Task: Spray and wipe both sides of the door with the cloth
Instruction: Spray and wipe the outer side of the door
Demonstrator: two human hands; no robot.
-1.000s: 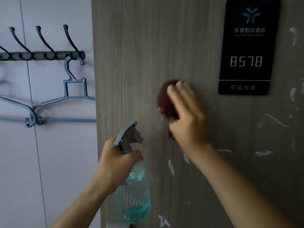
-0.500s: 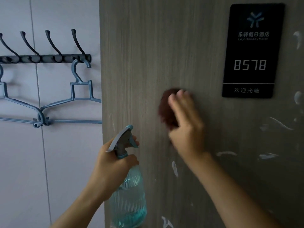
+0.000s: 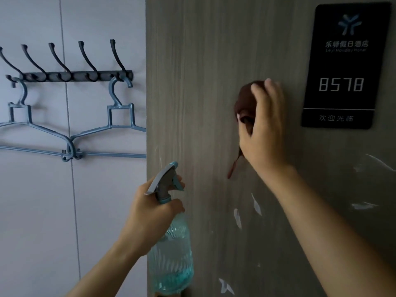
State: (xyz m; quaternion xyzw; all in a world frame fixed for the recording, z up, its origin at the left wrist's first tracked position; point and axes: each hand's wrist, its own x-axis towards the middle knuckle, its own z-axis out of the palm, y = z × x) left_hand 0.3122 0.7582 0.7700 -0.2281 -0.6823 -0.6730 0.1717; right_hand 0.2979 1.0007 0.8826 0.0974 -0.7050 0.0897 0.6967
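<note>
Grey wood-grain door (image 3: 192, 82) filling the centre and right of the frame, pale wall panels (image 3: 42, 211) off to the left. Black room sign (image 3: 342, 67) up in the top right corner, reading 8578. Bunch of white smears (image 3: 237, 218) scattered over the lower right part of the door, looking like streaks or scraps, hard to tell which.

Right hand (image 3: 264, 129) right of centre, fingers curled around a bunched-up brown cloth (image 3: 244, 99) and pressing it flat against the door, just left of the sign. Little tail of the cloth dangling below the palm.

Left hand (image 3: 150, 211) lower centre, wrapped tight round the neck of a clear bluish spray bottle (image 3: 171, 254), one finger up by the trigger. Grey nozzle tilted up and pointing toward the left, bottle sitting right in front of the door's left edge, a bit of blue liquid at the bottom.

Dark hook rail (image 3: 75, 75) in the upper left, with two blue hangers (image 3: 120, 116) hanging off it.
</note>
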